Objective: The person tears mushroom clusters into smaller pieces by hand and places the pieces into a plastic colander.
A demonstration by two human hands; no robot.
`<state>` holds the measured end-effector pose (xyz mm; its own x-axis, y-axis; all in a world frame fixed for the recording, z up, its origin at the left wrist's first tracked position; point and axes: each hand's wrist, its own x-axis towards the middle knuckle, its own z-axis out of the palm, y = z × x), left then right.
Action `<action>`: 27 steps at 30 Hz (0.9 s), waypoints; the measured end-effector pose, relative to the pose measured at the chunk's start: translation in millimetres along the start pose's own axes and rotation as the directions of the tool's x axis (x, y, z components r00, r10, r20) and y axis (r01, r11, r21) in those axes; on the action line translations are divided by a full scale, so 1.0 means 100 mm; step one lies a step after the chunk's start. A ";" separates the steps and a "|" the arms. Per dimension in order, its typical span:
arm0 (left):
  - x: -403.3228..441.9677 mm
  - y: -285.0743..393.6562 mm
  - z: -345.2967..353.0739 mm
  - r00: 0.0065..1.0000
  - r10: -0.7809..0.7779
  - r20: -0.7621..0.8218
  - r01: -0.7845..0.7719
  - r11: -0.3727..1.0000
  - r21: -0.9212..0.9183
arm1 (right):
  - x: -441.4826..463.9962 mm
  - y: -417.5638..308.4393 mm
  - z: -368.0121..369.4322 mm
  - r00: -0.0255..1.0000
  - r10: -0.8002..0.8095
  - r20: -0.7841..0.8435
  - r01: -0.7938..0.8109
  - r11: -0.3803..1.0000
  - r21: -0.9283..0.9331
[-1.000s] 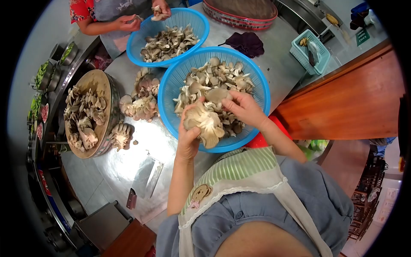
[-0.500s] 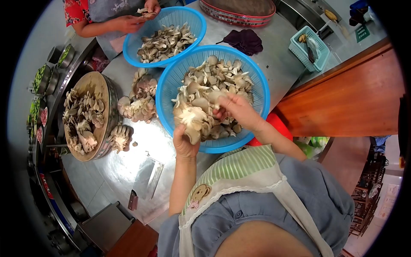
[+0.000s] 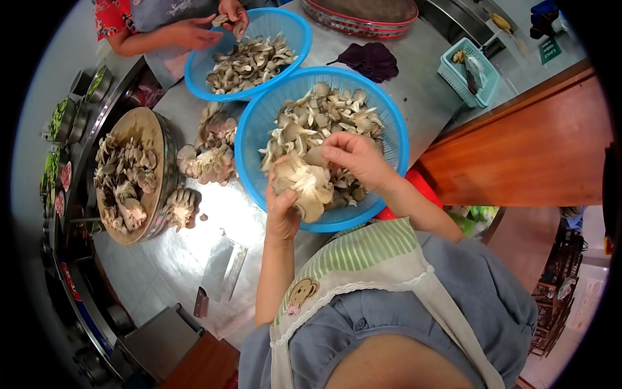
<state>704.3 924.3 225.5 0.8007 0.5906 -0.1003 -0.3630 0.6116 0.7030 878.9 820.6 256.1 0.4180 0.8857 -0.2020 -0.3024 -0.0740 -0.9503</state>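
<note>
My left hand is wrapped round the base of an oyster mushroom cluster, held over a blue plastic basket. At the cluster's upper edge, my right hand pinches a grey mushroom cap. Whether that cap is still joined to the cluster cannot be made out. Loose oyster mushrooms fill much of the basket beneath both hands. More clusters lie on the metal table, left of the basket.
A co-worker's hands hold mushroom pieces over a second blue basket. A round wooden board bears mushrooms at left. On the table lie a cleaver and a dark cloth. A turquoise basket stands at right.
My left hand has turned the cluster and lifted it slightly to the right. My right hand has shifted a little up. The co-worker's hands have moved apart, with pieces in the farther one.
</note>
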 end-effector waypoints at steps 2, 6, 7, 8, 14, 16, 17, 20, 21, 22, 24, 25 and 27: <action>0.01 0.02 0.02 0.999 0.029 0.039 -0.028 1.000 -0.010 | 0.04 0.06 -0.05 0.995 0.020 -0.094 -0.007 0.991 0.136; 0.00 0.05 -0.03 0.998 0.028 -0.057 -0.028 1.000 -0.007 | 0.13 0.15 -0.32 0.965 0.004 -0.261 0.041 0.985 0.167; 0.01 0.05 -0.03 0.996 0.030 -0.082 -0.030 1.000 0.000 | 0.13 0.14 -0.36 0.955 -0.026 -0.295 0.064 0.991 0.119; 0.02 0.06 -0.03 0.994 0.033 -0.108 -0.032 0.999 0.007 | 0.12 0.17 -0.43 0.959 -0.095 -0.267 0.079 0.994 -0.070; 0.05 0.05 0.12 0.979 0.073 -0.189 -0.035 0.980 0.198 | -0.23 -0.30 0.00 0.894 -0.397 0.206 0.437 0.673 -0.597; 0.05 0.01 0.18 0.976 0.126 -0.180 -0.077 0.963 0.257 | -0.23 -0.27 0.08 0.824 -0.456 0.336 0.559 0.560 -0.611; 0.04 0.00 0.17 0.976 0.126 -0.178 -0.078 0.963 0.257 | -0.23 -0.25 0.07 0.824 -0.457 0.335 0.559 0.559 -0.612; 0.02 -0.01 0.11 0.984 0.060 -0.169 -0.019 0.972 0.234 | -0.18 -0.21 0.05 0.865 -0.398 0.305 0.498 0.613 -0.614; 0.01 0.00 0.10 0.986 0.038 -0.163 -0.002 0.976 0.217 | -0.19 -0.22 0.04 0.885 -0.370 0.281 0.462 0.638 -0.616; -0.01 0.00 0.10 0.988 0.014 -0.154 0.017 0.980 0.198 | -0.19 -0.22 0.02 0.904 -0.341 0.256 0.425 0.661 -0.618; -0.03 -0.01 0.09 0.989 -0.004 -0.149 0.029 0.986 0.162 | -0.18 -0.12 -0.02 0.974 -0.211 0.085 0.227 0.892 -0.391; -0.04 -0.01 0.08 0.989 -0.023 -0.143 0.041 0.991 0.127 | -0.17 -0.03 -0.04 0.999 -0.024 -0.038 0.020 0.996 -0.089; -0.04 0.01 0.10 0.990 -0.015 -0.141 0.035 0.990 0.140 | -0.09 0.07 -0.20 0.999 -0.031 -0.027 0.030 0.999 -0.039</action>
<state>705.2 916.9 233.9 0.7307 0.6498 -0.2094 -0.2645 0.5523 0.7906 890.5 802.8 246.7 0.4501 0.8749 -0.1787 -0.2558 -0.0654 -0.9645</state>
